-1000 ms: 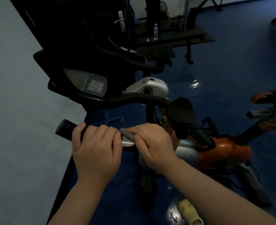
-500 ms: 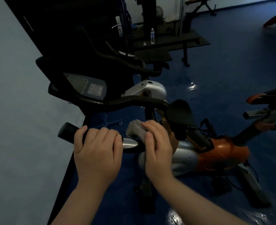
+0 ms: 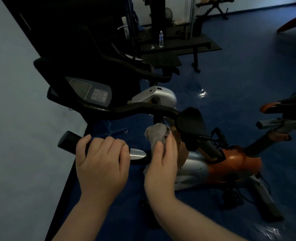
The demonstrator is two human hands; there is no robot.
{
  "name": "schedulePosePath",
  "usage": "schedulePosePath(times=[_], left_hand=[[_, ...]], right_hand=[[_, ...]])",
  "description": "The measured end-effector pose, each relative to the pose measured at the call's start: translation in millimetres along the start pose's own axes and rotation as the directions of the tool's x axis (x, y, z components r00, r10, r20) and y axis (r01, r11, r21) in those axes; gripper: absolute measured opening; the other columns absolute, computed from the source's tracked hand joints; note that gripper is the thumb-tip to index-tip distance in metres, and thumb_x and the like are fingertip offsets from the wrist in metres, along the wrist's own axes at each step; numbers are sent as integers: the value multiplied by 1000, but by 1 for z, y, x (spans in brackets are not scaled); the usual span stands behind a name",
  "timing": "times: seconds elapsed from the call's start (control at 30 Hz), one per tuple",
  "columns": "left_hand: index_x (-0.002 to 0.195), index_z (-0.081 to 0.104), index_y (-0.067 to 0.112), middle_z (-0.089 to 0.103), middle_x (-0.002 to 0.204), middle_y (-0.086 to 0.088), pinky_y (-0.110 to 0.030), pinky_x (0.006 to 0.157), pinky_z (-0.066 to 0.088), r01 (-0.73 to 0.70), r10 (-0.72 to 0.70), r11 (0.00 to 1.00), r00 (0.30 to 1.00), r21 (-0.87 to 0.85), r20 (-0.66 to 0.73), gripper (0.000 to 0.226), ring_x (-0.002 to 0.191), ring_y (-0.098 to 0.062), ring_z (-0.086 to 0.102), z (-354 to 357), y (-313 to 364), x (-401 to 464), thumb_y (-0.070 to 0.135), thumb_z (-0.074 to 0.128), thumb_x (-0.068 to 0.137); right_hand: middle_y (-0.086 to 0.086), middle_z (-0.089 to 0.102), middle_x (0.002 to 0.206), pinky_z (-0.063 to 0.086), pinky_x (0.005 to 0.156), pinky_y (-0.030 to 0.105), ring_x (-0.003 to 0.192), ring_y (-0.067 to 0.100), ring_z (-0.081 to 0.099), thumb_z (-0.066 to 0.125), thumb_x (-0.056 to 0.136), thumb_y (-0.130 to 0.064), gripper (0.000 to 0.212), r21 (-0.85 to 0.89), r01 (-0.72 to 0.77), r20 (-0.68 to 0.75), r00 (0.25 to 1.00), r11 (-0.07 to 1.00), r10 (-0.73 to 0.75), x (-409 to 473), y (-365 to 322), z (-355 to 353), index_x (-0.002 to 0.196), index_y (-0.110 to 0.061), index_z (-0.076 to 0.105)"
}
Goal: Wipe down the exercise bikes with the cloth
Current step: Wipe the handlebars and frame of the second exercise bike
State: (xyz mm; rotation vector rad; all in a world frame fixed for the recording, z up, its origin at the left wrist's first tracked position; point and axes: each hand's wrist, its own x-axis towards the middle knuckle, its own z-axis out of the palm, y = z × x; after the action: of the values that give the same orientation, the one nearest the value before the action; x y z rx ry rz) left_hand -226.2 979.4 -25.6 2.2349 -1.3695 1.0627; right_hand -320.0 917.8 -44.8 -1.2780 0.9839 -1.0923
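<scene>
An orange and silver exercise bike [image 3: 230,162] stands in front of me, with a black console [image 3: 89,91] and black handlebars. My left hand [image 3: 102,160] grips the near handlebar grip [image 3: 69,141] beside its shiny metal sensor plate [image 3: 137,153]. My right hand [image 3: 163,164] holds a grey cloth [image 3: 156,133] wrapped round the same bar, just right of the plate. The cloth bunches above my fingers. The bike's black saddle [image 3: 190,122] sits right of the cloth.
A light wall [image 3: 13,119] runs along the left. A second orange bike [image 3: 283,119] juts in from the right edge. A black bench [image 3: 178,46] with a water bottle [image 3: 161,39] stands at the back. The blue floor [image 3: 248,66] is glossy and looks wet in places.
My right hand has slid the cloth to the right along the bar, off the sensor plate, and turned round it. My left hand has kept its grip.
</scene>
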Motion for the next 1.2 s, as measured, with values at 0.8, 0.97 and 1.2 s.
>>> schedulePosePath(times=[0.8,0.97,1.2], left_hand=[[74,63,19,61,69,3,-36,103,23,17,-18,999,1000,48,6,34,70,-22,55,1,2,0,26,37,96],[70,62,20,60,66,4,-34,104,22,77,-78,996,997,49,4,36,68,-21,54,2,6,0,25,37,96],[70,62,20,60,65,5,-35,102,25,103,-102,993,995,66,-19,36,67,-20,53,4,8,0,25,37,96]], right_hand=[[8,70,73,50,48,23,56,14,64,39,100,-36,28,281,-566,140,823,775,551,72,-9,-8,94,-20,61],[0,71,74,54,58,25,67,12,66,33,101,-31,25,151,-384,83,923,911,375,55,3,-4,93,-27,57],[-18,26,152,20,107,7,135,-9,23,29,103,-34,42,-87,134,242,964,987,-110,26,8,-18,145,-35,30]])
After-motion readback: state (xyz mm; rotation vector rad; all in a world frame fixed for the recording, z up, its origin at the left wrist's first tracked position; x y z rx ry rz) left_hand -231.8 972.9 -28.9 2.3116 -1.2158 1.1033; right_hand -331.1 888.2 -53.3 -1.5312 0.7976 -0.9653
